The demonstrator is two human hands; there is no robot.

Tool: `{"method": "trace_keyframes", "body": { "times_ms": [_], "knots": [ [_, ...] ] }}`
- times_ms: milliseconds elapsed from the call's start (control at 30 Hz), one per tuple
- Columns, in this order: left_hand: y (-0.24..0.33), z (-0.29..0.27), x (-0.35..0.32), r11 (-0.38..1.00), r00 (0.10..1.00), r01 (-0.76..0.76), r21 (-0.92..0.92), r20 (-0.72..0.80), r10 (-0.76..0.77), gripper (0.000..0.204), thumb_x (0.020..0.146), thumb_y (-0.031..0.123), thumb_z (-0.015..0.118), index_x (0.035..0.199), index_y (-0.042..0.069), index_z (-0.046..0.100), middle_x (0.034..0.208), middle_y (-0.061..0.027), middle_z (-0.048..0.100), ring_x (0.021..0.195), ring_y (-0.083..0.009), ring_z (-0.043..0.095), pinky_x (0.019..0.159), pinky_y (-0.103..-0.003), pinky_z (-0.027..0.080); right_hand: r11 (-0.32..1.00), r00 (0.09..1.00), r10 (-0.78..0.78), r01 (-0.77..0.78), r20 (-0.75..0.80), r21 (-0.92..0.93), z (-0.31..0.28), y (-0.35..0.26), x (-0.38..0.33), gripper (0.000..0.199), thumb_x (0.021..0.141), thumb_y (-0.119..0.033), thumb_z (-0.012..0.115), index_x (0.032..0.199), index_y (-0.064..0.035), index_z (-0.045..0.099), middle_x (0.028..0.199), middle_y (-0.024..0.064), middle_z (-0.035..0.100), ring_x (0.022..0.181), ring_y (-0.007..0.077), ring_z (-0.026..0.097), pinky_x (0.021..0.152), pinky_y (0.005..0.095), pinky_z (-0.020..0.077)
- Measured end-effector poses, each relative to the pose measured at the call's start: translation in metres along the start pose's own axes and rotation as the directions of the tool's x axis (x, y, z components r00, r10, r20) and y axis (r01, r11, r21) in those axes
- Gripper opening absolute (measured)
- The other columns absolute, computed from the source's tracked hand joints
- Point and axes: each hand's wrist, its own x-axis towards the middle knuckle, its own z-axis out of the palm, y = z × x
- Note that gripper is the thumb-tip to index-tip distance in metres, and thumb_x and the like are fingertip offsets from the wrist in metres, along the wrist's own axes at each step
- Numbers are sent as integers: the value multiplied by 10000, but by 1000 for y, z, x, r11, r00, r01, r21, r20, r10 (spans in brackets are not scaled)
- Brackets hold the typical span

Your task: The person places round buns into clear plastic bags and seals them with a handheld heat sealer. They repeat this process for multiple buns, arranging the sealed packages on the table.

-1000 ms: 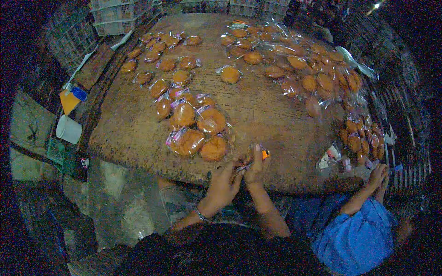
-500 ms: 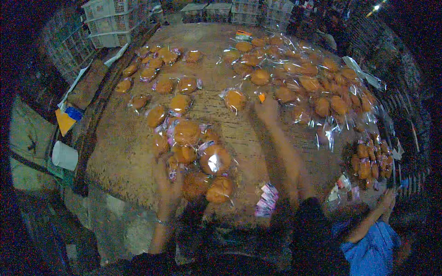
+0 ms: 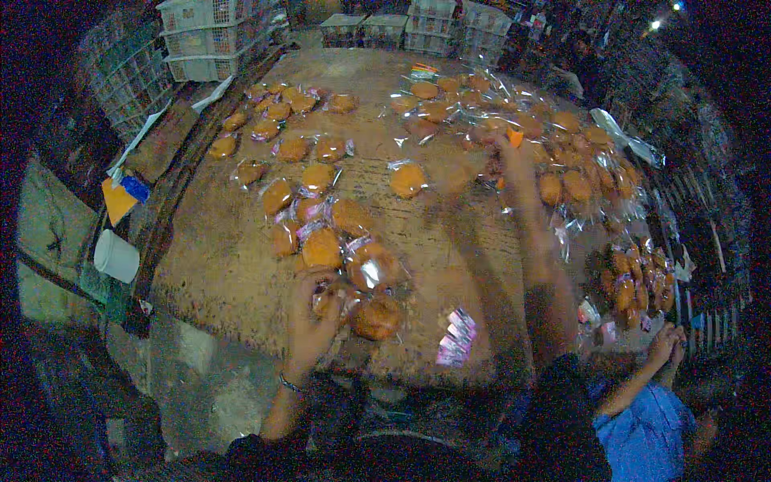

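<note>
Round golden-brown buns in clear plastic wrappers lie on a brown wooden table. My left hand (image 3: 316,317) is at the near end of the left row, fingers closed around part of a wrapped bun (image 3: 328,294). Beside it lies another wrapped bun (image 3: 376,317). Reaching to the near-left edge of the large bun pile (image 3: 566,157), my right hand (image 3: 507,153) is smeared by motion, with small bright orange patches at its fingers. What those fingers hold cannot be made out. Left of them sits a single wrapped bun (image 3: 407,180).
A fan of pink-and-white slips (image 3: 457,337) lies near the front edge. Stacked small packs (image 3: 638,277) stand at right, near another person's hands (image 3: 668,344) and blue clothing. A white cup (image 3: 116,256) stands left of the table; crates (image 3: 201,40) rise behind.
My right hand has moved farther away and right, onto the pile's edge. My left hand has moved slightly right and closed on a wrapped bun at the row's near end.
</note>
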Motion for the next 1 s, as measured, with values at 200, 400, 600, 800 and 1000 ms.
{"method": "trace_keyframes", "body": {
  "times_ms": [200, 400, 600, 800, 1000],
  "knots": [
    [66, 27, -28, 982, 975, -159, -100, 139, 172, 438, 714, 184, 715, 1075, 24, 526, 1068, -120, 561, 1009, -223, 535, 884, -348, 424, 905, 504, -133, 414, 854, -103, -33, -116, -126, 151, 726, -138, 614, 838, -53, 561, 768, 25, 567, 734, 134, 537, 688, 280, 448],
    [97, 52, -65, 975, 620, -172, -142, 753, 219, 466, 751, 244, 692, 1114, 5, 523, 1010, -127, 614, 935, -230, 585, 842, -352, 451, 739, 416, -211, 660, 884, -134, -41, -152, -194, 184, 752, -158, 639, 859, -30, 562, 788, 57, 580, 770, 161, 550, 706, 303, 444],
    [94, 49, -77, 958, 710, 49, -282, 684, 165, 343, 785, 207, 665, 1038, -1, 563, 927, -92, 633, 836, -163, 597, 752, -299, 489, 863, 853, -308, 437, 422, -254, -63, -123, -219, 184, 805, -210, 595, 893, -50, 576, 780, 34, 570, 703, 136, 542, 620, 277, 446],
    [91, 46, -84, 919, 890, 200, -340, 456, -24, 325, 795, 175, 664, 1033, -19, 559, 924, -66, 620, 848, -139, 586, 768, -263, 474, 985, 961, -138, 158, 241, -65, -31, -57, -298, 131, 835, -189, 570, 823, -59, 581, 709, -43, 515, 637, 43, 448, 555, 207, 381],
    [89, 48, -85, 769, 843, 437, -467, 511, -169, 337, 885, 263, 541, 1057, -24, 580, 940, -82, 627, 885, -124, 562, 779, -267, 455, 957, 990, 127, -105, -65, 269, -9, -21, -320, 106, 825, -105, 577, 740, -65, 527, 676, -38, 497, 645, 48, 434, 574, 233, 370]
  ]
}}
